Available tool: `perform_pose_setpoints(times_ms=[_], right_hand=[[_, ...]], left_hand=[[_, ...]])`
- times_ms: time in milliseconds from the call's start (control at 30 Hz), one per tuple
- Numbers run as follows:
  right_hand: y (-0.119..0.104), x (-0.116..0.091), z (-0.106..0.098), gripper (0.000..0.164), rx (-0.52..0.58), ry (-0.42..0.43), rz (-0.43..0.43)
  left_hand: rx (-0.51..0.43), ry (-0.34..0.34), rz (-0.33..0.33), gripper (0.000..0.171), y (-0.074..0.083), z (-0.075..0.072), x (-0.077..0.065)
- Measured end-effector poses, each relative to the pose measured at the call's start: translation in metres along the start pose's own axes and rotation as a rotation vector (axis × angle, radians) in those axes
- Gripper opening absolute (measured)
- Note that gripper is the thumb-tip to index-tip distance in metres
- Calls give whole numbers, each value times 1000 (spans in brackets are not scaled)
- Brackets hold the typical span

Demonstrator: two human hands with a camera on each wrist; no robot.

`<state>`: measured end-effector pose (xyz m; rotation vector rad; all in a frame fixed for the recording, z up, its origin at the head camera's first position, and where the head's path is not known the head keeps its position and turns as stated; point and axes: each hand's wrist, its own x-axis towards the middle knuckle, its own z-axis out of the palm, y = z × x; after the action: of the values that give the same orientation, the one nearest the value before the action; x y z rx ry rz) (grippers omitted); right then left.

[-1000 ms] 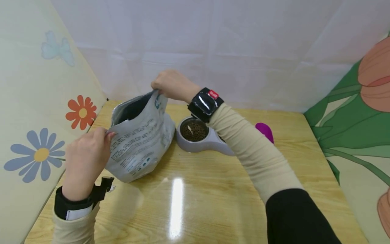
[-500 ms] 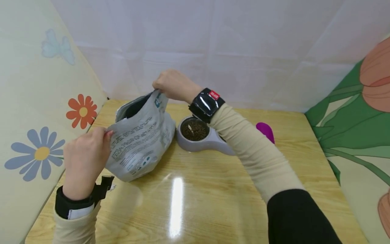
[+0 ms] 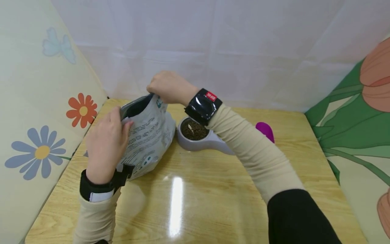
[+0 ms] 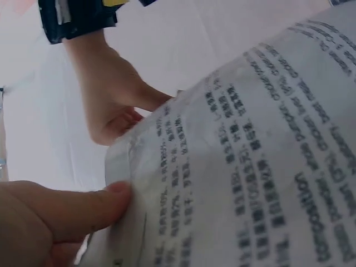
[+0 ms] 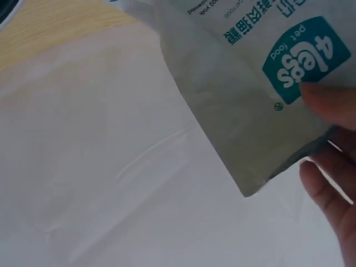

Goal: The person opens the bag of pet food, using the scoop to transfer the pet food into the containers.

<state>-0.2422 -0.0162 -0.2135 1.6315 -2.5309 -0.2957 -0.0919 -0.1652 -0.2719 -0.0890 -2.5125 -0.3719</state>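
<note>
A silvery-white pet food bag [image 3: 149, 132] with printed text stands on the left half of the table, its dark mouth gaping at the top. My left hand [image 3: 106, 142] pinches the near-left edge of the mouth, the thumb [image 4: 111, 203] lying on the printed face in the left wrist view. At the far-right top corner, my right hand [image 3: 170, 86] grips the rim between thumb and fingers. The right wrist view shows that thumb beside the green "4legs pet food" logo [image 5: 306, 58]. The bag's contents are hidden.
Right of the bag sits a grey double pet bowl [image 3: 195, 145], its left cup full of brown kibble [image 3: 195, 130]; the right forearm covers its other side. A purple object [image 3: 265, 130] shows behind that sleeve. Walls border the wooden table [image 3: 213, 193] at back and sides.
My left hand has moved right and up along with the near side of the mouth, so the opening is narrower. My right hand has shifted slightly left, still gripping its corner.
</note>
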Motion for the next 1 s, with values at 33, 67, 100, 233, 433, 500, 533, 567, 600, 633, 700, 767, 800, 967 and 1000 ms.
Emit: perform_pose_setpoints(times_ms=[33, 67, 100, 233, 433, 500, 533, 567, 600, 633, 700, 767, 800, 967, 1000], right_hand=[[-1, 0, 0, 23, -20, 0, -1], [-1, 0, -1, 22, -33, 3, -2], [-2, 0, 0, 22, -47, 8, -4], [-1, 0, 2, 24, -82, 37, -26], [2, 1, 4, 25, -62, 46, -49], [3, 3, 5, 25, -51, 41, -48], [4, 3, 5, 24, -48, 40, -48], [4, 3, 5, 24, -46, 38, -46], [4, 3, 6, 23, -44, 36, -44], [4, 3, 6, 23, -43, 36, -41], [3, 3, 6, 22, -46, 40, -32], [1, 1, 6, 22, -51, 47, -27], [1, 1, 7, 22, -46, 53, -25], [-1, -6, 7, 22, 40, 68, -60], [-1, -7, 7, 23, 60, 69, -75]], left_hand=[[1, 13, -1, 35, 0, 1, 0], [4, 24, 1, 32, -1, 2, 0], [8, 33, 4, 30, -2, 3, 0], [25, 47, 34, 27, -5, 4, 0], [33, 57, 81, 21, -8, 6, 2], [29, 58, 95, 19, -9, 7, 2], [27, 58, 101, 18, -9, 7, 3], [25, 55, 103, 17, -9, 7, 3], [24, 54, 105, 17, -10, 8, 3], [21, 53, 105, 17, -10, 8, 3], [14, 52, 102, 16, -10, 8, 3], [6, 57, 105, 16, -11, 8, 3], [0, 58, 105, 15, -10, 9, 3], [12, 47, 110, 23, -4, 11, 6], [18, 40, 109, 26, -3, 11, 7]])
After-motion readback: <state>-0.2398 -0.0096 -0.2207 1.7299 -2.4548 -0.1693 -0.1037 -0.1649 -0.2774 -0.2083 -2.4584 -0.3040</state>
